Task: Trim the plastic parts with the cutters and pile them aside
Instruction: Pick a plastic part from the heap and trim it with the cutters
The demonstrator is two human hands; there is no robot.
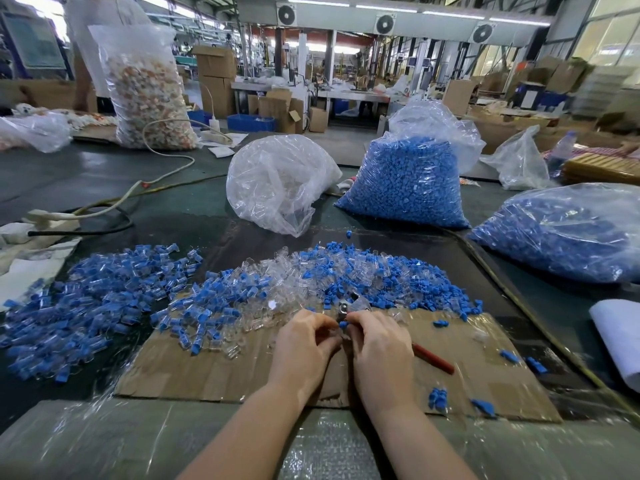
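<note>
My left hand [304, 344] and my right hand [377, 348] meet over a cardboard sheet [242, 372], fingertips pinching one small blue and clear plastic part [343, 325] between them. The cutters [346, 308] lie under my right hand, metal jaws poking out beyond the fingers, a red handle [433, 358] sticking out to the right. Whether my right hand also grips the cutters is hidden. A mixed heap of blue and clear parts [311, 278] lies just beyond my hands. A separate pile of blue parts [86, 306] sits at the left.
A clear bag of transparent pieces [277, 181], two bags of blue pieces [408, 181] [561, 233] and a tall bag of pale parts [149, 91] stand behind. Cables and a power strip [52, 216] lie at the left. A white roll [620, 341] rests at the right edge.
</note>
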